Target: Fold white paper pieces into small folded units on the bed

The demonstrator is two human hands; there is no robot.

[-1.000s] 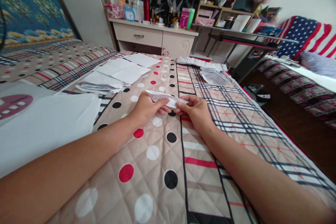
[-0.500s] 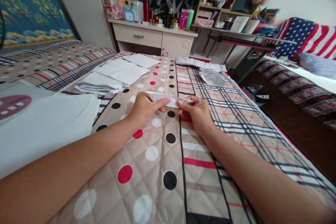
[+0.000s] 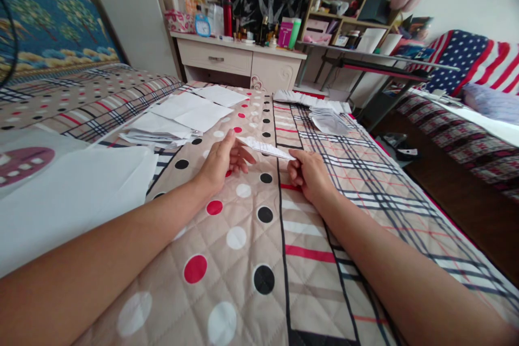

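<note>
Over a quilted bedspread with dots and plaid stripes I hold a narrow folded strip of printed white paper. My right hand pinches the strip's right end between thumb and fingertips. My left hand is at the strip's left end, fingers stretched out and loose, its fingertips close to the paper; whether they touch it I cannot tell. The strip slants down from left to right, a little above the cover.
Loose white sheets lie spread at the upper left, and a big white sheet covers the near left. Folded paper pieces sit at the bed's far right edge. Beyond stand a dresser, shelves and a second bed.
My left hand has let go its pinch and spread its fingers. The strip has turned edge-on and now slants down to my right hand, which has closed tighter on its end.
</note>
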